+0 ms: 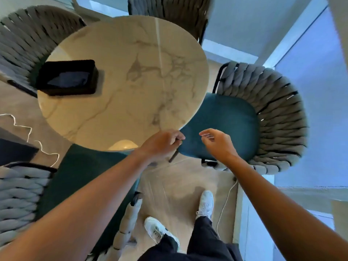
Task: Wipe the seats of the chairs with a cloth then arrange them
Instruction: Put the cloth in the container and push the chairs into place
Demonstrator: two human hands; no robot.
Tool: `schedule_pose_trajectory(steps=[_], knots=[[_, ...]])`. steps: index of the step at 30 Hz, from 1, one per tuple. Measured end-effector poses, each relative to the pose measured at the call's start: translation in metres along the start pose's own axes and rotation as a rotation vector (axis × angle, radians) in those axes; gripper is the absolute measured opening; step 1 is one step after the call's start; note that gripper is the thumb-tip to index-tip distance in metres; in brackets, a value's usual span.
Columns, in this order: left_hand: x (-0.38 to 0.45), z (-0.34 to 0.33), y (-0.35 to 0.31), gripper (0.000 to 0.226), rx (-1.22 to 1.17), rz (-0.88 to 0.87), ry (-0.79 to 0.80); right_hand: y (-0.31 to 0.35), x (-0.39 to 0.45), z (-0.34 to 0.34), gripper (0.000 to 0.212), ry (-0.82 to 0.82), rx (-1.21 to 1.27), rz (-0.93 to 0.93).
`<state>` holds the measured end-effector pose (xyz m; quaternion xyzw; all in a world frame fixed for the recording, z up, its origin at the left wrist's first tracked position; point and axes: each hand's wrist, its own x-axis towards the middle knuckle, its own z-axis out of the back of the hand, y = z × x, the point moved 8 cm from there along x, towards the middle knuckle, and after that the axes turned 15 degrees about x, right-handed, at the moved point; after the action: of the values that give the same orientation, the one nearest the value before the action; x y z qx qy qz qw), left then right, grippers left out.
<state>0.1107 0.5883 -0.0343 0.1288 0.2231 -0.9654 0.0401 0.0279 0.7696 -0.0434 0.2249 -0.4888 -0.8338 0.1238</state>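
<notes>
Four chairs ring a round marble table (122,81), all with woven grey backs and teal seats. The right chair (263,117) has its seat tucked partly under the table edge, and the near-left chair (56,185) sits just below the table with its seat mostly in the open. Two more, the far-left chair (28,38) and the far chair (169,10), are pushed in at the top.

Left hand (162,143) hovers at the table rim with the fingers curled in; a dark chair leg shows just under it, but I honestly can't tell if it's gripping anything. Right hand (216,142) hangs over the right chair's teal seat, fingers loosely curled, holding nothing.

As for the cloth (68,80), it looks like a dark folded thing lying in a black tray (66,63) on the left side of the table, well apart from both hands.

White sneakers (205,204) stand on the pale wood floor, with a white cable (224,206) running beside them.
</notes>
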Motion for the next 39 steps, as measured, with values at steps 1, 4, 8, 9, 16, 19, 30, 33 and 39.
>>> schedule_pose_trajectory(steps=[1,4,8,9,16,19,30,33,39], knots=[[0.011,-0.012,-0.014,0.022,0.003,-0.019,0.021,-0.016,-0.002,0.016,0.020,-0.019,0.007,-0.026],[0.047,-0.049,-0.057,0.023,0.021,-0.074,0.089,-0.058,-0.001,0.063,0.019,-0.047,-0.007,-0.083],[0.088,-0.102,-0.112,0.023,-0.010,-0.089,0.187,-0.111,0.001,0.121,0.020,-0.067,-0.029,-0.141],[0.097,-0.115,-0.127,0.024,-0.010,-0.100,0.209,-0.125,0.000,0.136,0.020,-0.081,-0.030,-0.158],[0.132,-0.197,-0.224,0.055,0.109,-0.205,0.381,-0.208,-0.018,0.235,0.029,-0.333,-0.181,-0.213],[0.137,-0.222,-0.255,0.068,0.183,-0.273,0.412,-0.236,-0.032,0.265,0.044,-0.493,-0.192,-0.326],[0.142,-0.273,-0.265,0.061,0.419,-0.363,0.416,-0.329,-0.047,0.248,0.086,-0.515,0.612,-0.772],[0.145,-0.270,-0.263,0.050,0.425,-0.418,0.393,-0.327,-0.044,0.247,0.056,-0.568,0.604,-0.709],[0.149,-0.258,-0.257,0.049,0.439,-0.431,0.439,-0.321,-0.038,0.249,0.044,-0.624,0.566,-0.732]])
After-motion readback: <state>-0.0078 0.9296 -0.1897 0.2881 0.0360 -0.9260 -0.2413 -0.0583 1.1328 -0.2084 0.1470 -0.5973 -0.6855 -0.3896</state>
